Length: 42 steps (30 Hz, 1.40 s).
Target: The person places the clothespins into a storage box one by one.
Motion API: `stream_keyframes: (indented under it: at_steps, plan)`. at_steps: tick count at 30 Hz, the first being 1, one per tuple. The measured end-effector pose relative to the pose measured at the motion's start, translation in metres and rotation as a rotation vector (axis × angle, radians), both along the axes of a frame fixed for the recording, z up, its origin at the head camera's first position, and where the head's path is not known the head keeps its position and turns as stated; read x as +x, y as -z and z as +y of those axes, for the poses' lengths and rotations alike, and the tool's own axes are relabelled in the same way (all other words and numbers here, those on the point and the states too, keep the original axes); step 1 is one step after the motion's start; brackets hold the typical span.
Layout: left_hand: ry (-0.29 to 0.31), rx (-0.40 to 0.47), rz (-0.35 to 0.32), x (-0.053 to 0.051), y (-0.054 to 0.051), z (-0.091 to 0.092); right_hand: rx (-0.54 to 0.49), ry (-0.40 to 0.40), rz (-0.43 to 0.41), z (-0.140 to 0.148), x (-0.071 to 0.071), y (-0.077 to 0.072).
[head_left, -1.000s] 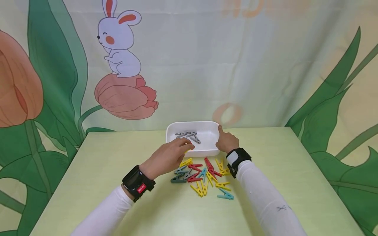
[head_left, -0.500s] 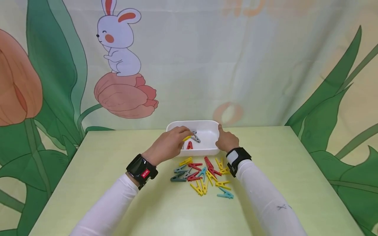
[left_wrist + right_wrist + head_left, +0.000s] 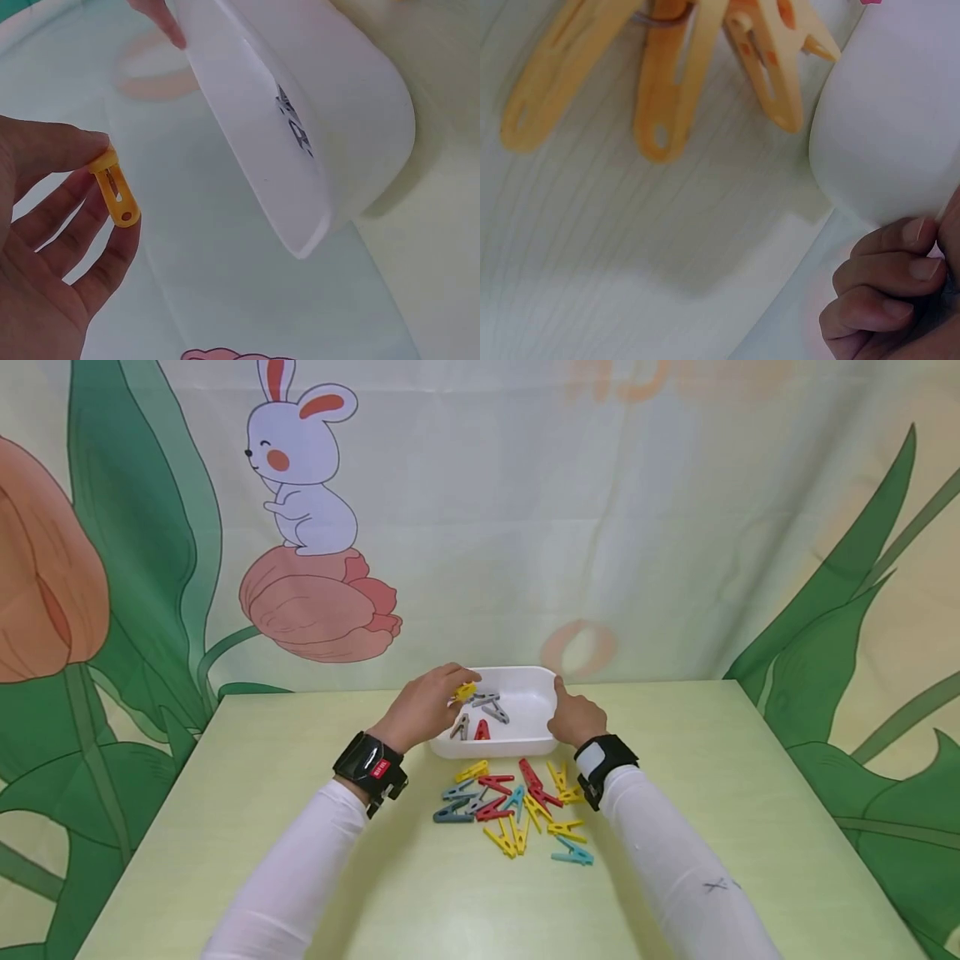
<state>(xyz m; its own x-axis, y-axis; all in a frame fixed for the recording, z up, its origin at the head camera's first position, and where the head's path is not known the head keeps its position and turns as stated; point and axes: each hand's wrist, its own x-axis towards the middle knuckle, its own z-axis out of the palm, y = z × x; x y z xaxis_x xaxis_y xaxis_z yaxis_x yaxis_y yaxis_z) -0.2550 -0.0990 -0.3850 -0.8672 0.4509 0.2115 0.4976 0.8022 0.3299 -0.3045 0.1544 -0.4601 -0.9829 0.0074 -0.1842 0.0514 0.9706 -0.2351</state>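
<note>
My left hand (image 3: pixel 424 710) is over the left end of a white plastic tray (image 3: pixel 517 747). Between its thumb and fingers it pinches a yellow clothespin (image 3: pixel 118 196), held up clear of the tray floor. My right hand (image 3: pixel 579 720) holds the tray's right end at the rim; the right wrist view shows its fingers (image 3: pixel 885 274) curled against the wall. Inside the tray lie several grey clothespins (image 3: pixel 496 713) and a red clothespin (image 3: pixel 482 730) near the front wall. My left hand covers the tray's left corner in the head view.
In front of the tray is a loose pile of clothespins: red ones (image 3: pixel 529 775), yellow ones (image 3: pixel 566 832), blue ones (image 3: pixel 573 853) and dark grey ones (image 3: pixel 452 812). A printed curtain (image 3: pixel 480 527) hangs behind the pale table (image 3: pixel 300 877).
My left hand has moved back and left over the tray, carrying the yellow clothespin. A red clothespin has come into view inside the tray. My right hand has stayed at the rim.
</note>
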Motion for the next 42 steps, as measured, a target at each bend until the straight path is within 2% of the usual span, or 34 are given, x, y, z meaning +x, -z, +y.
stream_keyframes:
  at_steps: [10, 17, 24, 34, 36, 42]
  plan:
    - [-0.061, 0.067, -0.079, -0.023, 0.011, 0.005, -0.001, 0.008, -0.002, 0.000, 0.001, -0.002]
    - [-0.082, 0.075, -0.121, -0.033, 0.021, 0.012, -0.004, 0.005, -0.005, 0.000, -0.001, 0.002]
    - [-0.086, 0.083, -0.145, -0.038, 0.026, 0.019, -0.002, 0.006, 0.008, 0.001, -0.002, 0.004]
    - [-0.100, 0.087, -0.164, -0.044, 0.041, 0.018, -0.011, 0.009, 0.009, 0.000, -0.001, 0.003]
    - [-0.095, 0.062, -0.172, -0.045, 0.044, 0.017, -0.011, 0.006, 0.011, 0.000, -0.001, 0.002]
    - [-0.079, -0.030, -0.272, -0.043, 0.049, 0.016, -0.007, 0.006, 0.009, 0.000, -0.001, 0.002]
